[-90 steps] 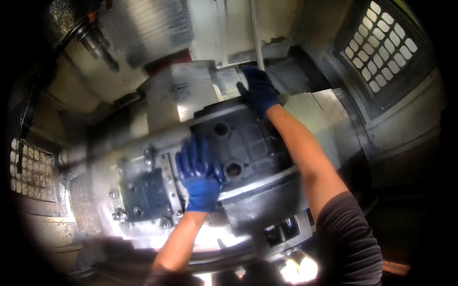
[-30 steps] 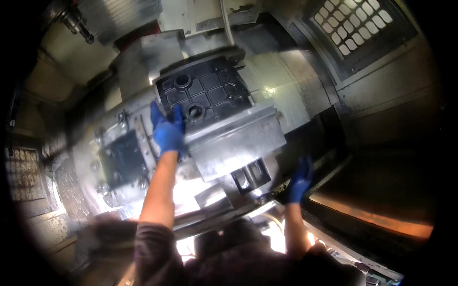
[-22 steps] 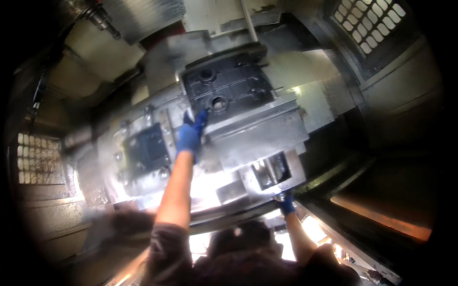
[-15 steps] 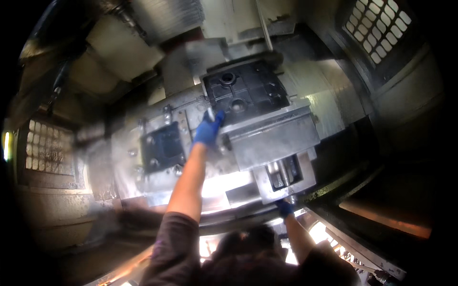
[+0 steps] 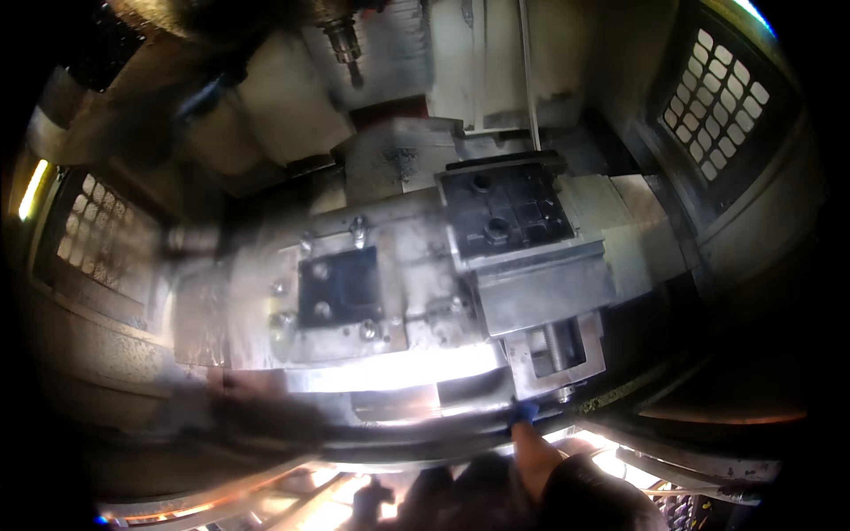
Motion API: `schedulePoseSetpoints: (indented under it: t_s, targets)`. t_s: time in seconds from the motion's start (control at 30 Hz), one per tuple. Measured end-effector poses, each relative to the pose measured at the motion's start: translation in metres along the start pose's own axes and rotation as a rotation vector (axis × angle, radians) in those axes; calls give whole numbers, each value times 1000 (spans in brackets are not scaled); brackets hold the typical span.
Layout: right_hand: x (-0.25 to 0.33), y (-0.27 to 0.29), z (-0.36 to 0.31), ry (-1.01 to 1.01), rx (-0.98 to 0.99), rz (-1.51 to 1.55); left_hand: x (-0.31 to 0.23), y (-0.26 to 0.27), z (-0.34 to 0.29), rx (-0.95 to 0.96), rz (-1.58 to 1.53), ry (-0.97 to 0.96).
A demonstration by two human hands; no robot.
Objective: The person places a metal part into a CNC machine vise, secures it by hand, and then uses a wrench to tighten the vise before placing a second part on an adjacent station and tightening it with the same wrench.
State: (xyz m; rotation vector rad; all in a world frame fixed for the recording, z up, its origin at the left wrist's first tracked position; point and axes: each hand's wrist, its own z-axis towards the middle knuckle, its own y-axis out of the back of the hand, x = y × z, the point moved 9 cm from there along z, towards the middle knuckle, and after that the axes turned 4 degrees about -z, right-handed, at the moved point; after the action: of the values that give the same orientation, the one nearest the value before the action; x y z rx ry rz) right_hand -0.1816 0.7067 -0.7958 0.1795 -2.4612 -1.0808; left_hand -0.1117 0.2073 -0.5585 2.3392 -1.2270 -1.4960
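Observation:
My right hand (image 5: 524,412), in a blue glove, is low in the view beside the near end of a grey steel machine vise (image 5: 544,290). Its fingers are small, dark and blurred, so what they hold, if anything, does not show. A black rectangular metal part (image 5: 531,217) with two round holes lies at the far end of the vise, against the jaw. The vise's threaded screw (image 5: 555,347) shows inside the frame at the near end. My left hand is out of view.
Left of the vise, a dark square plate (image 5: 339,290) sits among several bolts and clamps on the metal machine table (image 5: 425,341). A spindle with a cutting tool (image 5: 345,51) hangs at the back. Grated windows (image 5: 715,106) flank the enclosure. A bright strip runs along the table's front.
My left hand has withdrawn from beside the black part and left the view. My right hand stays near the vise's front end. The view has shifted, so the machine appears lower and further right.

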Motion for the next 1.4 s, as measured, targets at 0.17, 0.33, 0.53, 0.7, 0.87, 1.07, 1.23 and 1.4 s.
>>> schedulePoseSetpoints:
  t_s: [0.17, 0.33, 0.53, 0.7, 0.87, 1.07, 1.23, 1.4]
  targets:
    - [23, -20, -18, 170, 24, -211, 20, -22, -13, -343, 239, -275]
    - [33, -19, -26, 744, -249, -719, -95, -78, 150, -85, -252, -243]
    - [12, -31, -17, 630, -141, -654, -180, -213, 278, 572, 138, -434]
    - [12, -48, -26, 523, -81, -617, -132, -305, 329, 552, -207, -383]
    - [36, -13, -27, 712, -251, -660, -103, -311, 339, 486, -85, -537]
    - [131, 16, -196, -463, 526, 1297, -117, -156, 250, 450, 364, -251]
    - [110, -15, -160, -240, 807, 1529, -144, -134, 227, 623, 323, -311]
    - [152, 55, -201, -83, 829, 1507, -214, -93, 215, 558, 332, -188]
